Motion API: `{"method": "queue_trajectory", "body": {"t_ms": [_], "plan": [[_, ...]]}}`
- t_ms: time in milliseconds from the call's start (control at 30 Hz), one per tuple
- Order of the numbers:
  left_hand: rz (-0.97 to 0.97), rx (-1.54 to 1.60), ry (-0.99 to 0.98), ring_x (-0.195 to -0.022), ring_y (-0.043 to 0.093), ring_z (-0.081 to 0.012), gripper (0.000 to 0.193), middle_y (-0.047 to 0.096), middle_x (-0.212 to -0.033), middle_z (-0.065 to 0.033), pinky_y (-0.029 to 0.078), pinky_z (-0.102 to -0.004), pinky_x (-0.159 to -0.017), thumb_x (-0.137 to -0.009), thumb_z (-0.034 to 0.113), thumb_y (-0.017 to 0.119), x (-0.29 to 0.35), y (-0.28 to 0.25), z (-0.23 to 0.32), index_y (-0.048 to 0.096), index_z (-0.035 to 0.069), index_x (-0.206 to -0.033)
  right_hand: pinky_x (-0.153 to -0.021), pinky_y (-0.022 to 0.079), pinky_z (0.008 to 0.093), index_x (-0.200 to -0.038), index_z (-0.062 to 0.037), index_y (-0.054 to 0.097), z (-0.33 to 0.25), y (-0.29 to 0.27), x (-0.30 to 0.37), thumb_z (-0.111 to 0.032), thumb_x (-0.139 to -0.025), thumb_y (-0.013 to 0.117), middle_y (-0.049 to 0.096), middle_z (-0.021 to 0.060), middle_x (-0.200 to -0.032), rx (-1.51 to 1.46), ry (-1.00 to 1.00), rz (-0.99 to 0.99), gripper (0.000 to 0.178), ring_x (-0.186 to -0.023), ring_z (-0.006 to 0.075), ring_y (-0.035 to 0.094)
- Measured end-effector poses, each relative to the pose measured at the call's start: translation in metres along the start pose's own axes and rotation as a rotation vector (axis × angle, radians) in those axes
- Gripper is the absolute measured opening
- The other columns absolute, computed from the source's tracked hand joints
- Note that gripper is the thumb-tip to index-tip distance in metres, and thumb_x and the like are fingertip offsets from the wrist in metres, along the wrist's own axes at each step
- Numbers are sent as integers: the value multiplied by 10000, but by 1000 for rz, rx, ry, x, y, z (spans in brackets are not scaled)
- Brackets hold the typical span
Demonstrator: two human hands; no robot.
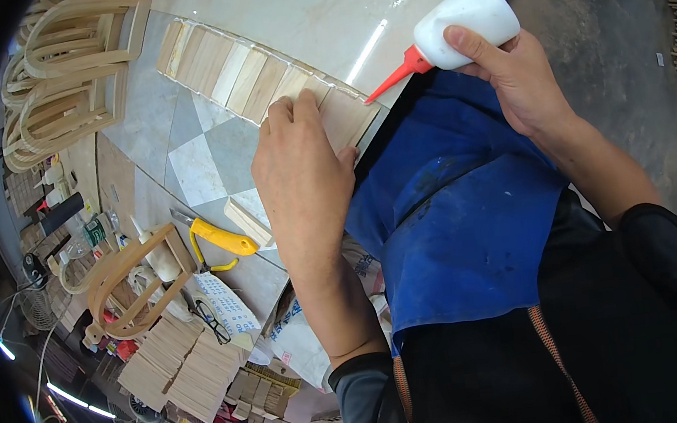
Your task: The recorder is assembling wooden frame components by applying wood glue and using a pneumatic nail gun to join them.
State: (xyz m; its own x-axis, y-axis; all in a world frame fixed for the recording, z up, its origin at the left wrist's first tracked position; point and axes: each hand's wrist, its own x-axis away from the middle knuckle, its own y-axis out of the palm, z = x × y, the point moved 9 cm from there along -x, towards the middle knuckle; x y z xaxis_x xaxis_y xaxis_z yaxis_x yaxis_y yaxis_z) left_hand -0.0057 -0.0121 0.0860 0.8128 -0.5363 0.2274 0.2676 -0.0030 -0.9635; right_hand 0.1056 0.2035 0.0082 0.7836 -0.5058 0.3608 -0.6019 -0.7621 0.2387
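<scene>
Your right hand (523, 86) grasps the glue bottle (471, 17), red nozzle (398, 73) slanting down-left to the near end of the wood slats (244, 76); your left hand (302, 186), unclenched, rests fingertips on those slats, the row running up-left beyond it.

The table (196, 169) bears wooden strips (247, 81) and a yellow-handled tool (223, 237).

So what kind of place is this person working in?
It looks like a woodworking workshop. There are curved, pale wooden frames piled at the upper left, stacks of flat, pale wooden pieces lower left, and a white plastic squeeze bottle with a pointed red nozzle in the person's right hand.
</scene>
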Motion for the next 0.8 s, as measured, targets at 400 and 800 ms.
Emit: {"method": "queue_trajectory", "body": {"t_ms": [400, 800], "plan": [[113, 26, 95, -1178, 684, -384, 689, 683, -1342, -192, 546, -450, -1017, -746, 103, 899, 13, 5, -9, 625, 43, -1375, -959, 649, 355, -1452, 98, 506, 2, -9, 21, -297, -1071, 748, 702, 235, -1286, -432, 306, -42, 600, -1134, 261, 746], [5, 116, 148, -1191, 667, -485, 396, 636, -1379, -329, 590, -511, -946, -864, 70, 759, 11, 3, 0, 632, -66, -1214, -705, 588, 384, -1143, 9, 649, 35, 363, -78, -307, -991, 673, 689, 179, -960, -819, 863, -603, 352, -785, 255, 633]]}}
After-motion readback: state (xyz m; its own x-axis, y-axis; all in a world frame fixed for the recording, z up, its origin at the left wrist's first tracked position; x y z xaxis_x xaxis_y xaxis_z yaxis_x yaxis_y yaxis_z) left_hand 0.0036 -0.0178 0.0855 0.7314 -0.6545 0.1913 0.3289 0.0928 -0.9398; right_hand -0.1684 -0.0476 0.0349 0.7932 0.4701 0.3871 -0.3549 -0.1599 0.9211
